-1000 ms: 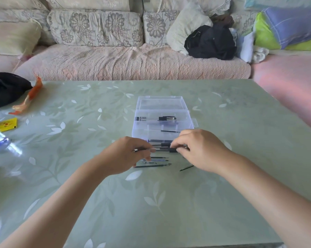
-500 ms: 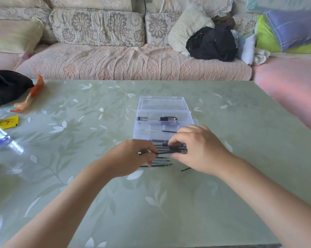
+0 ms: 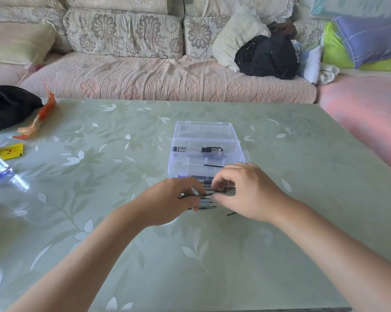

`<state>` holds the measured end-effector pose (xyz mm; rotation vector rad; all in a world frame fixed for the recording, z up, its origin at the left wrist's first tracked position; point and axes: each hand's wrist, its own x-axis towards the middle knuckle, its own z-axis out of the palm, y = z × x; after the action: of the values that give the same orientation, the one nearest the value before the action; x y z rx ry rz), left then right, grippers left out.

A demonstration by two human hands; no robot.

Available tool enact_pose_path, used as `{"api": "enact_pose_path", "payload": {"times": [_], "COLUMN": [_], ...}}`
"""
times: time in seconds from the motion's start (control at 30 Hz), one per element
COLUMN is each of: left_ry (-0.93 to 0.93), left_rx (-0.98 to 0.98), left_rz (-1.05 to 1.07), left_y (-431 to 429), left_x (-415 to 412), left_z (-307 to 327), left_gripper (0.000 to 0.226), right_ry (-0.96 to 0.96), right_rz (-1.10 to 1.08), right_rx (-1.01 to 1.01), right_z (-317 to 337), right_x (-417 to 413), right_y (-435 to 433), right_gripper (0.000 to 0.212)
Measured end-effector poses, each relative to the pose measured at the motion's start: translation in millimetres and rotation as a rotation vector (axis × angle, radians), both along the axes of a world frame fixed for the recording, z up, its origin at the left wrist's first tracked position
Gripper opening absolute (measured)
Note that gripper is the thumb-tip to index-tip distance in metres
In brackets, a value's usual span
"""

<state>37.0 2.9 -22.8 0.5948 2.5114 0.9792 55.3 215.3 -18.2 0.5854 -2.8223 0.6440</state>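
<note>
A clear plastic box (image 3: 204, 140) with its lid open sits mid-table; a black pen (image 3: 211, 150) and thin refills lie in its compartments. Just in front of it, several thin black refills (image 3: 207, 207) lie on the table. My left hand (image 3: 167, 202) pinches one end of a thin black refill (image 3: 204, 195), and my right hand (image 3: 246, 191) pinches its other end with curled fingers. Both hands hover right at the box's near edge. The refill's middle shows between the hands.
The green leaf-patterned table (image 3: 190, 255) carries a black bag (image 3: 7, 104), an orange wrapper (image 3: 38, 119), a yellow packet (image 3: 10, 151) and a clear bottle (image 3: 1, 172) at the left. A sofa (image 3: 145, 79) with cushions and a black garment (image 3: 267, 57) runs behind.
Both hands rose slightly with the thin refill pinched between them; the right hand's fingers curled in closer over the box's near edge.
</note>
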Motion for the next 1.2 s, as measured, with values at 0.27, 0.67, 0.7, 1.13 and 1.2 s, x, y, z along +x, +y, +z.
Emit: {"api": "enact_pose_path", "payload": {"times": [0.27, 0.67, 0.7, 1.13, 1.2], "left_ry": [-0.021, -0.083, -0.092, -0.019, 0.011], "left_rx": [0.038, 0.327, 0.338, 0.12, 0.083], "left_rz": [-0.031, 0.235, 0.236, 0.126, 0.108], "left_y": [1, 9, 10, 9, 8], "left_x": [1, -3, -2, 1, 1], "left_z": [-3, -5, -5, -16, -15], "left_gripper": [0.021, 0.023, 0.02, 0.012, 0.013], "right_ry": [-0.026, -0.27, -0.282, -0.222, -0.197], "right_rz": [0.059, -0.146, -0.141, -0.162, -0.173], "right_rx": [-0.074, 0.215, 0.228, 0.245, 0.13], "right_z": [-4, 2, 0, -5, 0], "right_x": [2, -6, -6, -5, -3], "right_y": [-5, 43, 42, 21, 16], "right_gripper": [0.011, 0.015, 0.016, 0.01, 0.008]}}
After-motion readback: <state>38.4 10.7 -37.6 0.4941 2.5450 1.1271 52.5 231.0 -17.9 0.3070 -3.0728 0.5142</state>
